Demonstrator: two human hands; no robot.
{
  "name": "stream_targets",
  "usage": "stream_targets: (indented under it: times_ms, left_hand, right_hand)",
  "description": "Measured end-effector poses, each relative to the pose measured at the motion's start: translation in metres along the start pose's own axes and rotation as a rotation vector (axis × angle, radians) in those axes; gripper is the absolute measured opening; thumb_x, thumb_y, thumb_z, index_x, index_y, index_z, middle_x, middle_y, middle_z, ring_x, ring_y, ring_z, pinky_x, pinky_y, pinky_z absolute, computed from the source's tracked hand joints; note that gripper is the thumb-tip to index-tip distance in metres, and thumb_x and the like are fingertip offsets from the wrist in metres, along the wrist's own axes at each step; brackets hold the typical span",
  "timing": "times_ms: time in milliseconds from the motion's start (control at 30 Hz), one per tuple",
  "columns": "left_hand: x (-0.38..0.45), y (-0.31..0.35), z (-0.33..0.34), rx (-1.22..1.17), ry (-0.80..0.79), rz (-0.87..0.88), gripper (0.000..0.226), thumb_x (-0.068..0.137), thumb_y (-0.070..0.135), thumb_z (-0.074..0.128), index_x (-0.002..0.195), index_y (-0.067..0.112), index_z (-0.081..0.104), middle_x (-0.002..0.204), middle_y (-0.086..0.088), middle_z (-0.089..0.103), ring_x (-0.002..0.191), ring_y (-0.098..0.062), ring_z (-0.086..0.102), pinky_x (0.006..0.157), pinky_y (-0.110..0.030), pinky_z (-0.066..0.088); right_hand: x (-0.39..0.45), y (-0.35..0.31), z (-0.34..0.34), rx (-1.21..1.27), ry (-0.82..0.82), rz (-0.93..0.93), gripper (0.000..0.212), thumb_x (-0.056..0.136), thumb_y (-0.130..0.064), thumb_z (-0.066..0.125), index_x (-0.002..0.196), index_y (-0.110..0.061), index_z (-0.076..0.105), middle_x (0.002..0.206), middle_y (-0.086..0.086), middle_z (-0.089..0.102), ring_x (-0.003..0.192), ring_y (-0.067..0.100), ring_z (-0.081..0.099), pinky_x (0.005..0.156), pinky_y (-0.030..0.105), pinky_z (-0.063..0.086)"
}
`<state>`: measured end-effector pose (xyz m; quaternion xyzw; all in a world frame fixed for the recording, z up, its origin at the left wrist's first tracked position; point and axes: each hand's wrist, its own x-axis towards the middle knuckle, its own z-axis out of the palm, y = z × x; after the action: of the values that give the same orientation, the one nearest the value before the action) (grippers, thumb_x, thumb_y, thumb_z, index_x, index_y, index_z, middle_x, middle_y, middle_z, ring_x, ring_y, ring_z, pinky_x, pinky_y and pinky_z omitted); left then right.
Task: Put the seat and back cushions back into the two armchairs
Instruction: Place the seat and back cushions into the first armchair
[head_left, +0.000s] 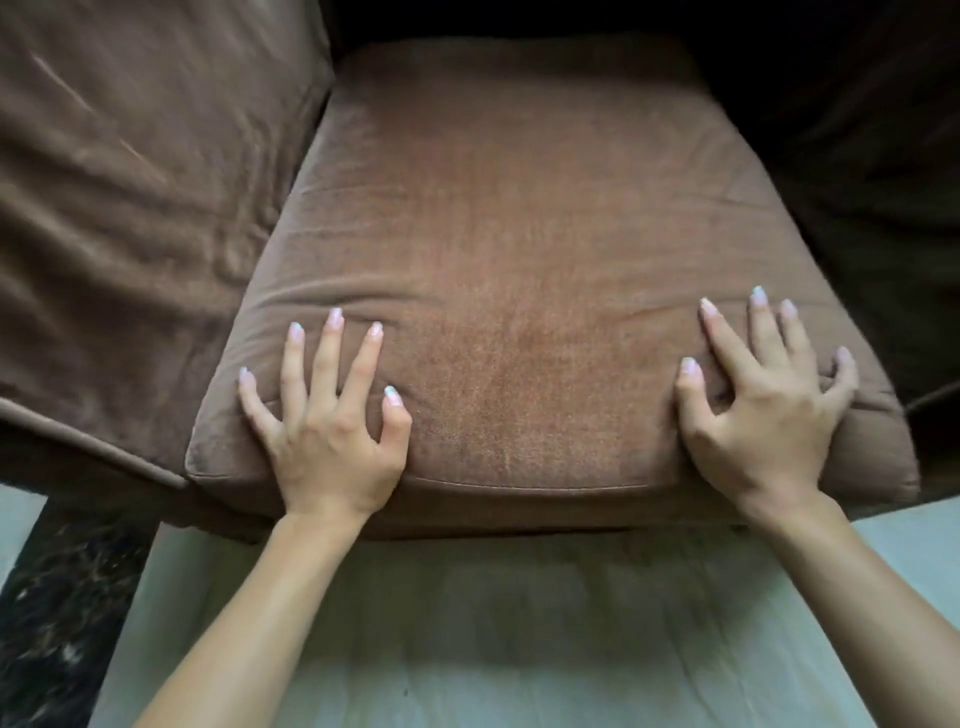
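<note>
A thick, square seat cushion of brown velvet-like fabric (519, 260) lies flat in the seat of a brown upholstered armchair (130, 208). The cushion fills the space between the two arms of the chair. Its back edge goes into the dark shadow at the rear, and its front edge, with a sewn piping line, stands out a little over the front of the chair base.

The left hand (332, 431) lies palm down on the front left part of the cushion, near the corner. Its fingers (324, 358) are spread and almost straight, with the tips pressing on the fabric; the thumb is bent, with its tip on the cushion. The fabric makes small folds in front of the fingertips. The right hand (763, 410) lies in the same way on the front right part of the cushion. Its fingers are spread and a little arched, with the tips on the top surface, and the little finger is near the right edge. Neither hand grips anything; both only press on the cushion.

The left arm of the chair is broad and padded, with creases in its cover. The right arm (883, 182) is in deep shadow and its details are hard to see. Below the chair there is a pale, greenish-grey wooden floor (493, 649). At the lower left a dark, mottled surface (57, 597) lies beside the floor; I cannot tell what it is.
</note>
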<state>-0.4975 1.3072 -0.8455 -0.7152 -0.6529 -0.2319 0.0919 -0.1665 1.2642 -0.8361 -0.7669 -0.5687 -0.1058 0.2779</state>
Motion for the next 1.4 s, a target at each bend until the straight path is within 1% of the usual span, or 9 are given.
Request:
stream_targets:
  times_ms: [67,167,367,533,733,900,1033,1200,1400]
  left_hand:
    - [-0.009,0.006,-0.017,-0.057,-0.018,-0.016,0.059,0.092,0.042,0.040,0.148,0.025,0.052,0.164,-0.003,0.035,0.154,-0.031,0.025,0.119,-0.071,0.006]
    - [-0.025,0.026,-0.034,-0.089,0.009,0.096,0.059,0.093,0.042,0.043,0.149,0.024,0.050,0.165,-0.005,0.034,0.155,-0.029,0.023,0.121,-0.069,0.004]
    - [-0.020,0.086,-0.010,-0.021,-0.076,0.188,0.066,0.090,0.058,0.046,0.153,0.038,0.041,0.168,-0.003,0.026,0.156,-0.035,0.016,0.118,-0.073,0.006]
    - [-0.009,0.084,0.023,-0.001,0.076,0.196,0.065,0.088,0.062,0.040,0.147,0.037,0.050,0.162,-0.007,0.037,0.152,-0.039,0.027,0.115,-0.075,0.009]
    - [-0.001,0.085,0.047,0.009,0.050,0.170,0.064,0.090,0.061,0.035,0.149,0.037,0.045,0.164,-0.007,0.034,0.154,-0.039,0.023,0.113,-0.076,0.005]
    - [-0.005,0.090,0.015,0.009,-0.130,0.140,0.070,0.088,0.061,0.035,0.153,0.036,0.042,0.168,-0.006,0.026,0.155,-0.038,0.017,0.114,-0.076,0.002]
    - [-0.015,0.098,-0.008,-0.009,-0.199,0.123,0.070,0.090,0.059,0.035,0.155,0.034,0.038,0.168,-0.008,0.023,0.155,-0.039,0.013,0.115,-0.077,0.004]
    - [-0.020,0.131,-0.011,-0.023,-0.241,0.244,0.067,0.093,0.059,0.034,0.157,0.038,0.031,0.170,-0.007,0.017,0.157,-0.036,0.007,0.119,-0.073,0.003]
    - [-0.016,0.142,0.001,0.002,-0.157,0.205,0.067,0.090,0.060,0.038,0.155,0.040,0.037,0.169,-0.008,0.020,0.156,-0.040,0.012,0.116,-0.074,0.007]
  right_hand:
    - [-0.014,-0.006,-0.016,0.076,0.058,0.039,0.055,0.095,-0.043,0.045,0.146,-0.023,0.058,0.163,0.014,0.040,0.157,0.031,0.025,0.120,0.072,0.012]
    - [-0.050,-0.030,-0.019,0.110,0.084,-0.057,0.052,0.095,-0.038,0.051,0.143,-0.021,0.061,0.163,0.015,0.040,0.158,0.030,0.024,0.120,0.071,0.006]
    - [-0.055,-0.043,0.023,0.034,0.227,-0.090,0.052,0.093,-0.043,0.050,0.140,-0.026,0.064,0.160,0.012,0.045,0.151,0.028,0.039,0.118,0.075,0.012]
    - [-0.039,-0.041,0.058,0.050,0.365,-0.142,0.057,0.094,-0.047,0.035,0.136,-0.024,0.067,0.153,0.016,0.051,0.145,0.031,0.048,0.114,0.074,0.013]
    - [-0.028,-0.040,0.081,0.045,0.266,-0.144,0.061,0.093,-0.047,0.032,0.140,-0.026,0.064,0.155,0.017,0.049,0.148,0.028,0.044,0.120,0.065,0.005]
    - [-0.034,-0.040,0.042,0.066,0.150,-0.123,0.060,0.088,-0.048,0.047,0.143,-0.028,0.061,0.160,0.012,0.044,0.152,0.025,0.038,0.120,0.069,0.009]
    - [-0.050,-0.023,0.004,0.103,0.107,-0.159,0.054,0.091,-0.045,0.058,0.141,-0.026,0.063,0.159,0.007,0.047,0.151,0.024,0.040,0.121,0.063,0.022]
    - [-0.042,0.041,-0.019,0.020,0.209,-0.043,0.045,0.096,-0.038,0.055,0.135,-0.019,0.068,0.152,0.011,0.055,0.145,0.029,0.048,0.118,0.063,0.030]
    - [-0.033,0.054,-0.006,0.108,0.348,-0.123,0.045,0.095,-0.032,0.050,0.127,-0.010,0.073,0.141,0.014,0.063,0.134,0.029,0.060,0.107,0.062,0.043]
